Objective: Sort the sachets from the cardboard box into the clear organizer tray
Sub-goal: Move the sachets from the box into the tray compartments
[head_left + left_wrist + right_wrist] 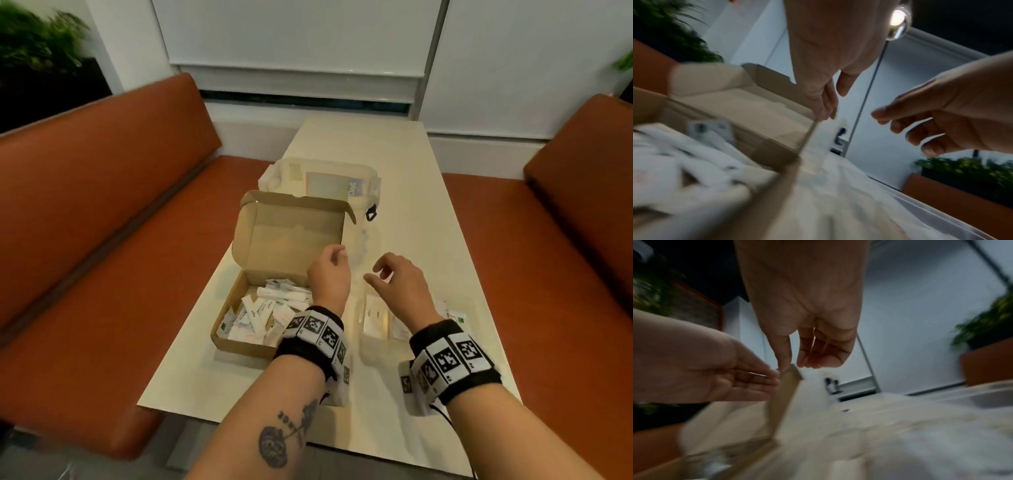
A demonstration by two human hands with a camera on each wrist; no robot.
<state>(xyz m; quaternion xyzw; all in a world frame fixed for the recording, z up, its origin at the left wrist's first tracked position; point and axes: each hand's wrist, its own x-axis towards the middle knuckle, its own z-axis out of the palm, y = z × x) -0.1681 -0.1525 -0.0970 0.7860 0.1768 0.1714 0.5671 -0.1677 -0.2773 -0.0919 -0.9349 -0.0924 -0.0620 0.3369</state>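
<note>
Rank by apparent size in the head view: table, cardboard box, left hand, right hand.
1. table
2. cardboard box
3. left hand and right hand: they look alike, so no ranking.

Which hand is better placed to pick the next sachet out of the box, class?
Probably the left hand: empty, above the box's right edge, beside the sachets. The right hand, also empty, hangs over the tray.

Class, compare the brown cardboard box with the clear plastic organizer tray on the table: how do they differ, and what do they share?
The brown cardboard box is opaque; the clear plastic organizer tray is see-through. The box has a raised lid; no lid shows on the tray. The box holds a jumbled heap of white sachets; the tray holds only a few. Both rest on the cream table.
</note>
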